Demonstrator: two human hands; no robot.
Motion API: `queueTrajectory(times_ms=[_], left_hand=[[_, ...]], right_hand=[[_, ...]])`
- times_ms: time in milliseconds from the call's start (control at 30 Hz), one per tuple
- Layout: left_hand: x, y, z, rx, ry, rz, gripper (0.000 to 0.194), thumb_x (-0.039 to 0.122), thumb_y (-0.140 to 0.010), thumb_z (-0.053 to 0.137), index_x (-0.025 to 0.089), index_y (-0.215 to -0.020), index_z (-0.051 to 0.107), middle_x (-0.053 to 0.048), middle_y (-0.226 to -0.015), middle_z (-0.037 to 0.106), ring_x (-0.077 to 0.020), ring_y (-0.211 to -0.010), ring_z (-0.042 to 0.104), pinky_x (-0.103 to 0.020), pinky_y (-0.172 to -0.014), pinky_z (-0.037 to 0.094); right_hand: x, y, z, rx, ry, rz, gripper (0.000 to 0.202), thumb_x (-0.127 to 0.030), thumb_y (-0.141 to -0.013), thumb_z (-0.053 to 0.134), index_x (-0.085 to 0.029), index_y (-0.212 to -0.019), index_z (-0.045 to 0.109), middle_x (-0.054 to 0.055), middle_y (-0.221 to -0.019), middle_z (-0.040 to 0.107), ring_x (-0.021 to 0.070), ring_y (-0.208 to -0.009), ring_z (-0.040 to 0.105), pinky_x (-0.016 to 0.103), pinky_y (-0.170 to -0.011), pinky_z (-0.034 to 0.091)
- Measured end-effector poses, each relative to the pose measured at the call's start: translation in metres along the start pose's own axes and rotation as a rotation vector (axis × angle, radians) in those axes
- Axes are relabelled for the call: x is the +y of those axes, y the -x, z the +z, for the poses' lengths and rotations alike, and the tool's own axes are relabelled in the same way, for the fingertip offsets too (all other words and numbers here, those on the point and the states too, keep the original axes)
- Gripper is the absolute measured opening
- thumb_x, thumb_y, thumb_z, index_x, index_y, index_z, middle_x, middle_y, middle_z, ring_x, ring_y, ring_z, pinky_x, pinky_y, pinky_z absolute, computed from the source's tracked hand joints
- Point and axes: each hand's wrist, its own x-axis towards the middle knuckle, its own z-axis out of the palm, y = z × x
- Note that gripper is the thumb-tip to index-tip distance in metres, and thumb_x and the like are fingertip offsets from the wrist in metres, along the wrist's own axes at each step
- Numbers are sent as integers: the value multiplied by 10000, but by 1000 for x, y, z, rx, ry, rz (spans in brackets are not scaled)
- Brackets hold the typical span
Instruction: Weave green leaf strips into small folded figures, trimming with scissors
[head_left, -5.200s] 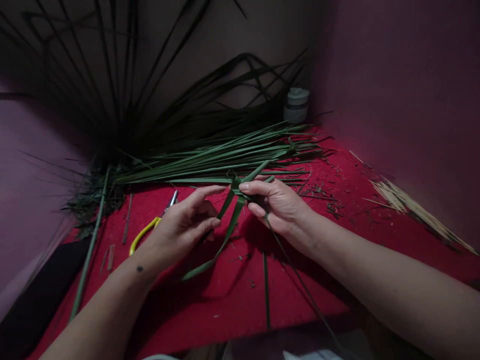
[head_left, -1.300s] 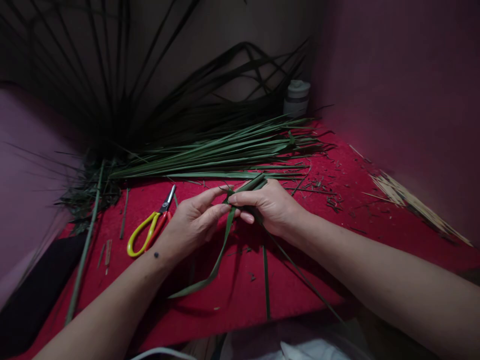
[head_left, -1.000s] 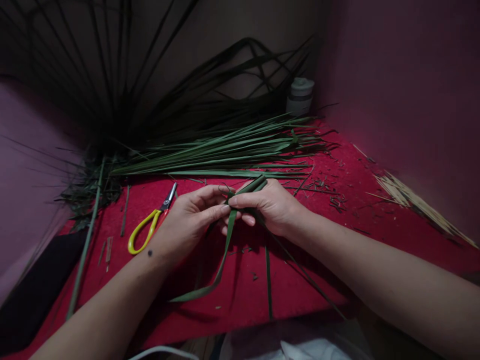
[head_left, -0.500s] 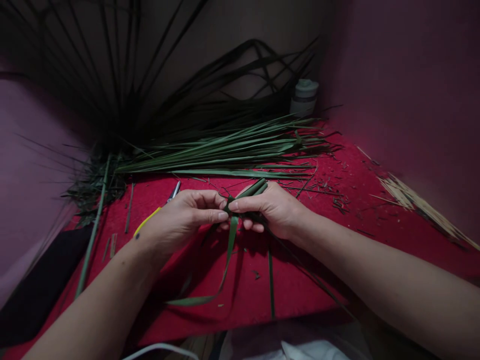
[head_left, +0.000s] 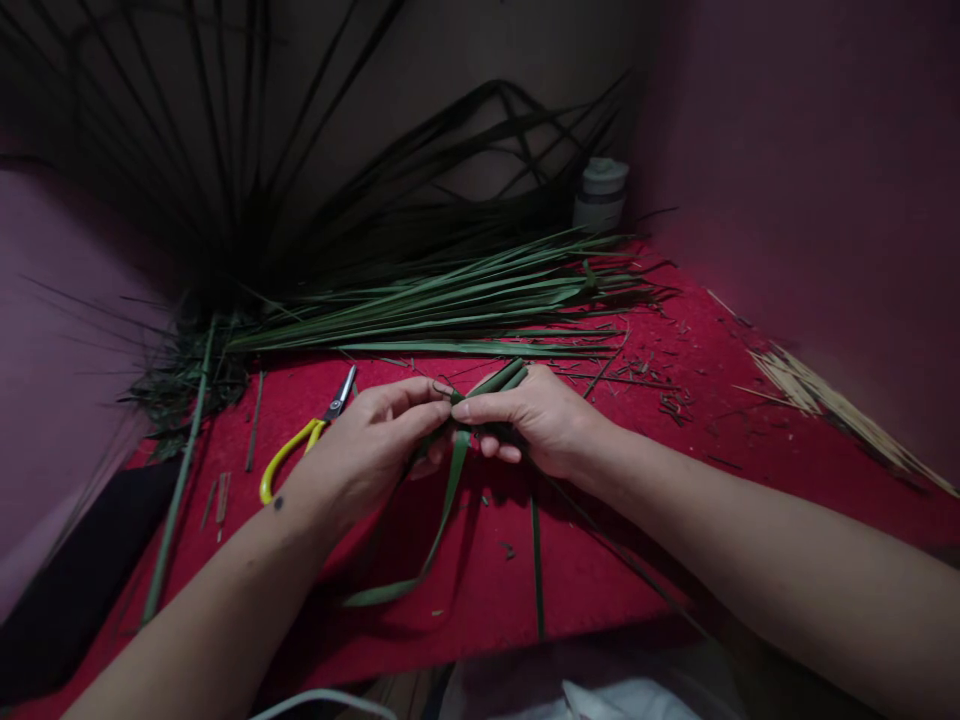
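Both of my hands meet over a red-covered table, working on green leaf strips. My left hand pinches the folded leaf with thumb and forefinger. Thumb and curled fingers of my right hand close round a rolled part of the leaf, its ends poking up above the forefinger. One long strip hangs from between the hands and curls leftward toward the front edge; other thin strips trail below my right hand. Scissors with yellow handles lie beside my left wrist, partly hidden by it.
A bundle of long green leaves lies across the back. Behind it stands a white lidded container. Pale thin sticks rest at the right, a black object and a green stalk at the left. Leaf scraps litter the cloth.
My left hand has shifted slightly right and turned, uncovering more of the scissors. The pinch on the leaf stays at nearly the same spot. The whole view has moved a little.
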Motion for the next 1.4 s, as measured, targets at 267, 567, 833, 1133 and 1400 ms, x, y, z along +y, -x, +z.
queueTrajectory(times_ms=[267,567,833,1133,1400], left_hand=[[-2,0,0,58,-39,59,111,241,-746,657,146,-736,600,37,-551,548,-16,-412,387,-122,-384,280],[-1,7,3,198,-166,144,169,293,-750,645,157,-688,565,60,-516,427,-38,-446,339,-148,-404,266],[0,10,11,314,-480,261,235,296,-799,567,156,-615,528,61,-480,386,-54,-453,319,-168,-405,242],[-3,5,5,151,-274,174,289,312,-830,541,153,-591,506,53,-466,454,-41,-431,359,-146,-403,259],[-2,10,5,87,-224,47,221,322,-809,569,166,-656,533,42,-520,547,-53,-358,422,-159,-352,298]], right_hand=[[-4,0,0,-65,-106,34,97,-157,-625,649,-62,-614,630,50,-532,626,60,-358,471,135,-266,278],[-3,0,0,-85,-209,49,126,-149,-596,722,-76,-616,621,-6,-494,565,60,-367,501,125,-274,294],[-1,2,2,-46,-174,-22,181,-205,-598,738,-97,-652,604,-17,-504,561,62,-373,500,132,-282,273],[-3,4,7,31,-63,-94,225,-217,-543,760,-110,-563,563,-39,-422,513,74,-341,463,151,-263,259],[-6,4,6,50,-173,-21,114,-133,-572,692,-86,-540,593,-2,-437,552,55,-332,447,137,-252,236]])
